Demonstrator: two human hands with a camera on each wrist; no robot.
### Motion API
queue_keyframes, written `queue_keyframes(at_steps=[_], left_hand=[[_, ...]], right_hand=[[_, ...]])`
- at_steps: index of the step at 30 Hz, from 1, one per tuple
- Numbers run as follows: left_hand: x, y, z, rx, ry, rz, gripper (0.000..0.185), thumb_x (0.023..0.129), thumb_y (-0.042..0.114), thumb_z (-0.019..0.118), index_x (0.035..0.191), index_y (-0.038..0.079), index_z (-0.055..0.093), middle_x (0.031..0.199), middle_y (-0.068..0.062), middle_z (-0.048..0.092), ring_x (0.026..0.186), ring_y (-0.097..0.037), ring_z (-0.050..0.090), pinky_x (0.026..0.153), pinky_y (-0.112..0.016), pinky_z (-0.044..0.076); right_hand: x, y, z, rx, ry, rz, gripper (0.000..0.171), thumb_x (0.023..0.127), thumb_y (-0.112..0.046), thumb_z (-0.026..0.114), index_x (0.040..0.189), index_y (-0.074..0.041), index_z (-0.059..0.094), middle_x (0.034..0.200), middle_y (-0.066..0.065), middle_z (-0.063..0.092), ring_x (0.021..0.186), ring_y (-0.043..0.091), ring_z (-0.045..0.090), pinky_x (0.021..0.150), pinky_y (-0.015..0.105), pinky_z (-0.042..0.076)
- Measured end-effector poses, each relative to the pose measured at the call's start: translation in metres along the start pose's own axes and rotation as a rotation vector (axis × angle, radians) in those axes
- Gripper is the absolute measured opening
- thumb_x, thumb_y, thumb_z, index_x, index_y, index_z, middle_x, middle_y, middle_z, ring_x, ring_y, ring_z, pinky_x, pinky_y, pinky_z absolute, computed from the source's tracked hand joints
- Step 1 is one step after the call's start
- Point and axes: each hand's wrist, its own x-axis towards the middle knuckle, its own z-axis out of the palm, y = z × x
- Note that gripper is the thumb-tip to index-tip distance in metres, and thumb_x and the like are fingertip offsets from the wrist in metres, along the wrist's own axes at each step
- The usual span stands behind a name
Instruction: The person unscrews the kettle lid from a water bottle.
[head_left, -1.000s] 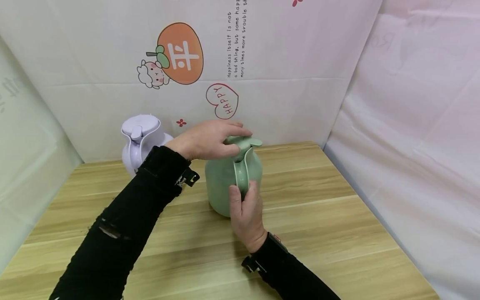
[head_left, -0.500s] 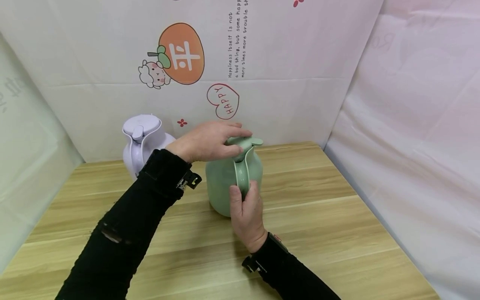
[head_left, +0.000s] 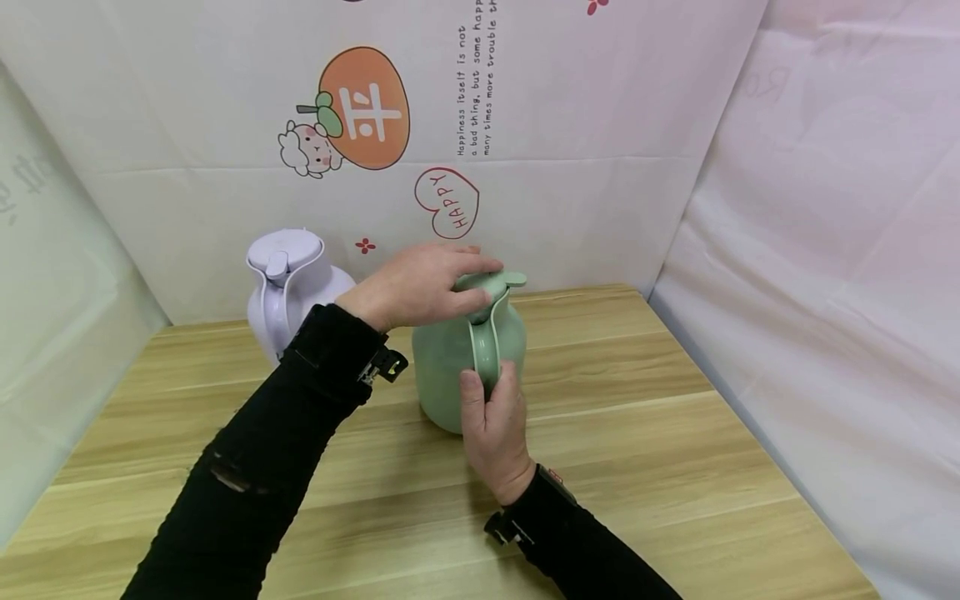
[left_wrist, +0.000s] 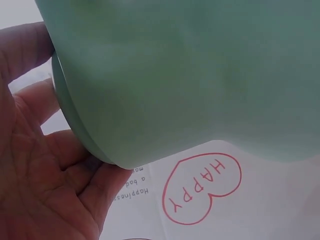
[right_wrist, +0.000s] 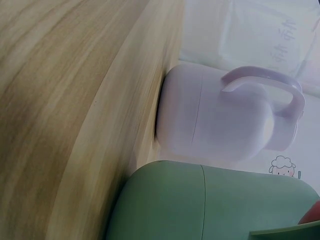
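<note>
A pale green insulated jug (head_left: 442, 367) stands on the table in the head view. My right hand (head_left: 495, 437) grips its handle (head_left: 486, 350) low down, thumb on the near side. Over the top lies my left hand (head_left: 420, 283), thumb and fingers spread round the jug's lid (head_left: 491, 287). The lid's lever (head_left: 514, 279) points right, out of line with the handle. Up close in the left wrist view, my left fingers (left_wrist: 37, 100) curl at the lid's edge (left_wrist: 75, 120). The right wrist view shows the green body (right_wrist: 165, 205) and only a fingertip at the right edge.
A lilac jug (head_left: 287, 250) of similar shape stands back left, partly behind my left forearm. The wooden table (head_left: 637, 433) meets white printed cloth (head_left: 570, 208) at the back and sides.
The lid's lever has turned slightly away toward the back, with my left hand staying on the lid. My left forearm has shifted a little right. My right hand and the green jug hold still.
</note>
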Motion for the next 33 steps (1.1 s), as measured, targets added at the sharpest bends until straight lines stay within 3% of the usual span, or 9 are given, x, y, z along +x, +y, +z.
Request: queue_keyframes(at_steps=[14, 23, 33], left_hand=[[0.000, 0.007, 0.001, 0.043, 0.051, -0.040, 0.051, 0.101, 0.046, 0.057, 0.144, 0.018, 0.064, 0.139, -0.005, 0.066, 0.129, -0.025, 0.060, 0.108, -0.043, 0.047], [0.000, 0.010, 0.003, 0.069, 0.077, -0.074, 0.052, 0.102, 0.050, 0.058, 0.142, 0.018, 0.065, 0.139, -0.006, 0.067, 0.132, -0.028, 0.059, 0.112, -0.045, 0.044], [0.000, 0.016, 0.005, 0.112, 0.089, -0.139, 0.053, 0.102, 0.055, 0.058, 0.143, 0.022, 0.065, 0.138, -0.004, 0.068, 0.128, -0.028, 0.058, 0.107, -0.045, 0.046]], right_hand=[[0.000, 0.000, 0.001, 0.012, -0.013, 0.008, 0.029, 0.112, -0.029, 0.046, 0.115, 0.000, 0.048, 0.088, 0.008, 0.051, 0.075, 0.017, 0.052, 0.066, 0.031, 0.046], [0.001, -0.001, 0.000, 0.011, -0.015, 0.011, 0.030, 0.112, -0.028, 0.046, 0.119, 0.001, 0.049, 0.094, 0.010, 0.056, 0.082, 0.019, 0.057, 0.070, 0.032, 0.049], [0.001, -0.001, 0.001, 0.005, -0.006, 0.010, 0.031, 0.112, -0.029, 0.048, 0.120, 0.002, 0.049, 0.097, 0.011, 0.058, 0.085, 0.020, 0.059, 0.072, 0.034, 0.051]])
